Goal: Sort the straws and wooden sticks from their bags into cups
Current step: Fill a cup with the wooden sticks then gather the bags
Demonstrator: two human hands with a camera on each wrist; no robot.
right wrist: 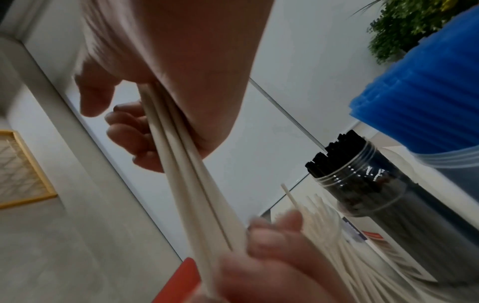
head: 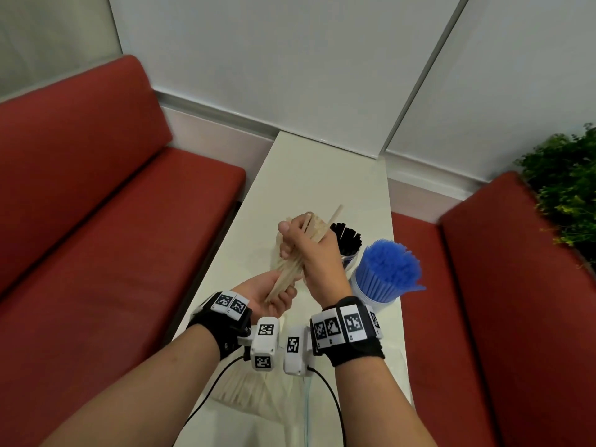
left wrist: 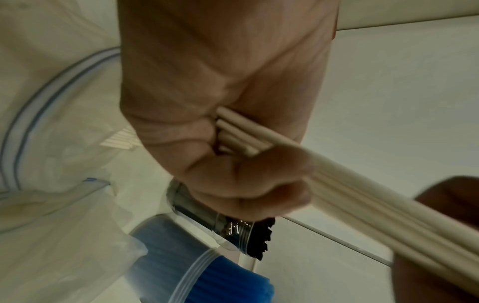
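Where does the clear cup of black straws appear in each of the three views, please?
Head: cup of black straws right of centre, just behind the right hand.
Left wrist: bottom centre, below the left hand.
Right wrist: right of centre.
Shared landmark: the blue straws beside it.

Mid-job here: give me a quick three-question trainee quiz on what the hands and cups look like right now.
1. True or false: both the left hand and the right hand grip the bundle of pale wooden sticks.
2. Multiple choice: the clear plastic cup behind the cup of blue straws holds: A) black straws B) red straws C) nothing.
3. Fill in: more sticks lie in the clear ____ bag near the person.

Key: 1 true; 2 A; 3 plastic.
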